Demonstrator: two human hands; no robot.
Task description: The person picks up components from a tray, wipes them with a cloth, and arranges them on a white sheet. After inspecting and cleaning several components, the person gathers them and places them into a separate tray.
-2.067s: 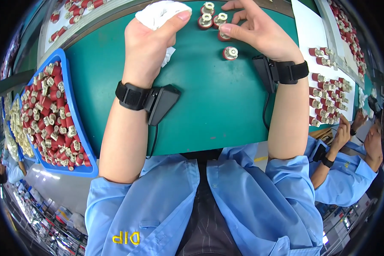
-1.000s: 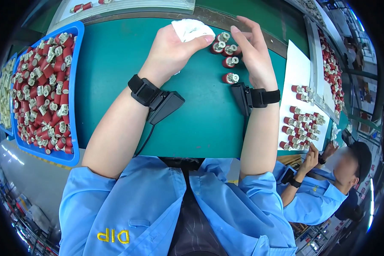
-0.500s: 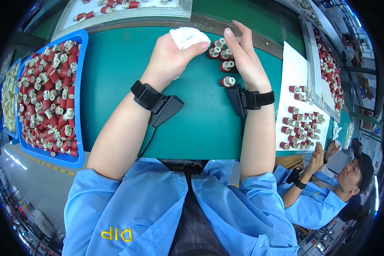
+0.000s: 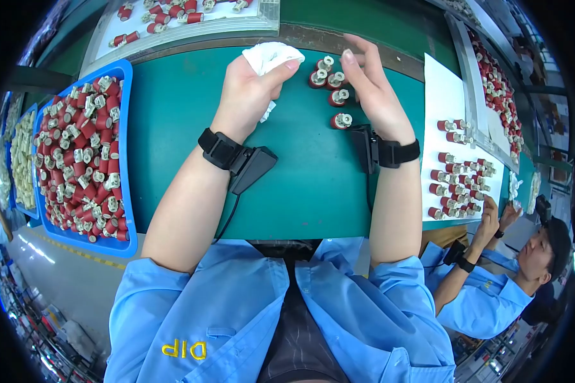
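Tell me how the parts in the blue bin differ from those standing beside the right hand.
The binned parts lie jumbled, facing every which way; the table parts stand with pale ends up. The binned parts fill the blue bin in a heap, while just five table parts show near the right hand. Both have red bodies and pale ends.

White cloth (image 4: 271,56) partly hidden by left hand (image 4: 244,92), tray (image 4: 269,14) cut off above

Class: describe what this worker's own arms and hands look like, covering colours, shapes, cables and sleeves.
The left hand and right hand are without gloves. Each wrist wears a black strap carrying an angular black device with a thin black cable. Light-blue sleeves end near the elbows, leaving the forearms bare.
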